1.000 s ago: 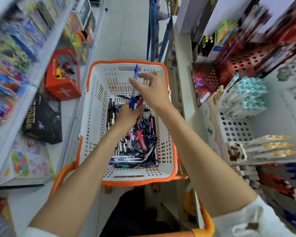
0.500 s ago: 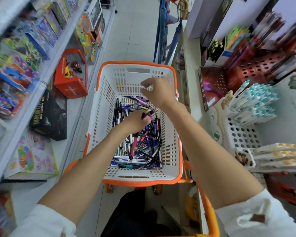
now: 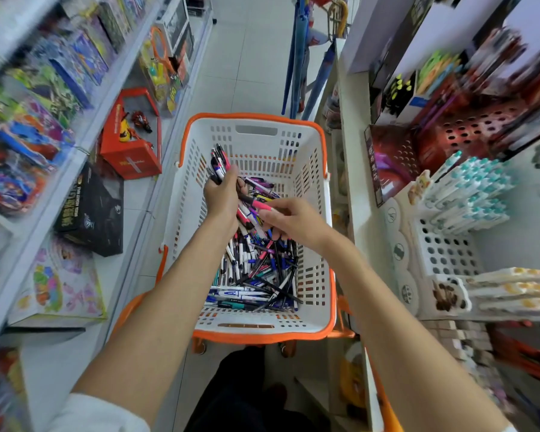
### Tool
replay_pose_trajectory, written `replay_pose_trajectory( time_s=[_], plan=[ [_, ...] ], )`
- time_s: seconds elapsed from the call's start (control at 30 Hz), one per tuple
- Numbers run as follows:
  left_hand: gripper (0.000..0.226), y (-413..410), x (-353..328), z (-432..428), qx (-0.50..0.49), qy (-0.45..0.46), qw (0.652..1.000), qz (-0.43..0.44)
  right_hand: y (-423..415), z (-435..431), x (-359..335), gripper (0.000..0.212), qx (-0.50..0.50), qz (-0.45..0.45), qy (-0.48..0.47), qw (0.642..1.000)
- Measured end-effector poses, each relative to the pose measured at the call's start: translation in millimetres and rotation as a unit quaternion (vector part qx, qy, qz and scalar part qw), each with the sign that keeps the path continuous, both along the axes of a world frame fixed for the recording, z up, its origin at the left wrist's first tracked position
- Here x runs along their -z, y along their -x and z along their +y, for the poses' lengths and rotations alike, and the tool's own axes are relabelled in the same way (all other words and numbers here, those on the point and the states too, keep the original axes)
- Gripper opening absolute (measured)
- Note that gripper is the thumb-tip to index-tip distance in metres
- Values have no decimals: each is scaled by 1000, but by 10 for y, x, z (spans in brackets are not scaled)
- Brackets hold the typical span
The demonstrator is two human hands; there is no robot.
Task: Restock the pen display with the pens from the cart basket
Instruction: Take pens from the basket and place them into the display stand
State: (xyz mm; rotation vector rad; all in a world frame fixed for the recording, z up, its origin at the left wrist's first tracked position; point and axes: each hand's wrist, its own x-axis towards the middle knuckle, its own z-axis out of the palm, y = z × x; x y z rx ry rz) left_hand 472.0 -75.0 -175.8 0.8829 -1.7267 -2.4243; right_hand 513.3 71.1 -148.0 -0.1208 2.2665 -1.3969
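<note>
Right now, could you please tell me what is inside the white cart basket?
A loose pile of pens lies in the basket. The left hand holds a bundle of pens above it; the right hand pinches a pink pen. The floor beneath the pile is hidden.

— What sort of place is this?
— A shop aisle. Boxed toys (image 3: 75, 67) crowd the shelves (image 3: 85, 141) at the left; pen displays (image 3: 468, 198) stand at the right; a wheeled basket (image 3: 256, 117) sits centre on the tiled floor (image 3: 247, 57).
</note>
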Motion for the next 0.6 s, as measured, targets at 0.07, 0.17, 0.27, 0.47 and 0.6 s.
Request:
replay_pose_trajectory(
  time_s=[0.07, 0.17, 0.27, 0.47, 0.6],
  plan=[
    [22, 23, 5, -3, 10, -102, 995, 0, -29, -6, 42, 20, 11, 34, -3, 999],
    [25, 34, -15, -55, 34, -275, 961, -6, -71, 57, -29, 27, 26, 47, -6, 999],
    [35, 26, -24, -114, 45, -342, 939, -1, -89, 148, -116, 23, 74, 51, 17, 996],
    [15, -122, -96, -16, 105, -369, 923, 24, -68, 61, -198, 27, 153, 103, -32, 982],
    [25, -173, -108, 8, 157, -333, 929, 29, -37, 39, -127, 34, 198, 134, -17, 971]
  ],
)
